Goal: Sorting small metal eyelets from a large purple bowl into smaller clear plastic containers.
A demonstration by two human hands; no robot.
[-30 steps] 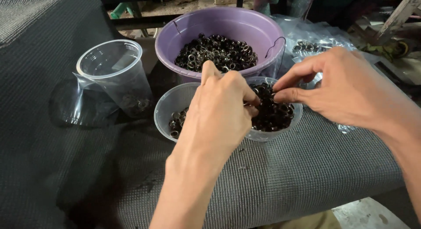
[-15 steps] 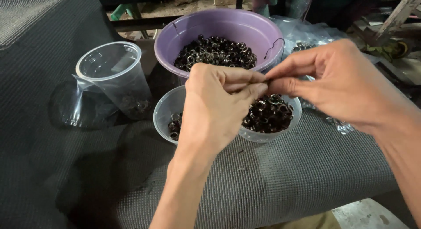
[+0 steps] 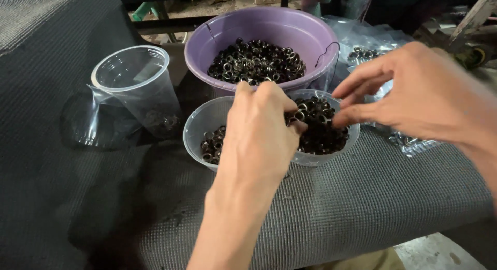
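— Looking down from the head camera, what carries everything?

— A counter [image 3: 362,208] covered in dark grey ribbed mesh matting, sagging a little at the left. Behind it runs a dark metal rail, with bare dirt ground and wooden scraps beyond; at the lower right a patch of pale concrete floor [image 3: 440,252] shows.

— And on it?

— A round purple plastic basin [image 3: 269,32] of small dark metal rings sits at the back. Just in front, touching each other, stand two clear plastic cups: the left ring cup [image 3: 199,128], holding a few rings, and the right ring cup [image 3: 331,140], nearly full. A taller empty clear plastic cup [image 3: 135,86] stands to the left on a crumpled clear bag [image 3: 88,125]. More clear bags of rings [image 3: 378,47] lie behind the right hand.

— The hands?

— The left hand [image 3: 261,138] hovers over both cups, fingers curled narrow, tips down in the right cup's rings; whether it grips one, I cannot tell. The right hand [image 3: 414,96] hangs above that cup's far rim, thumb and forefinger pinched narrow, other fingers spread.
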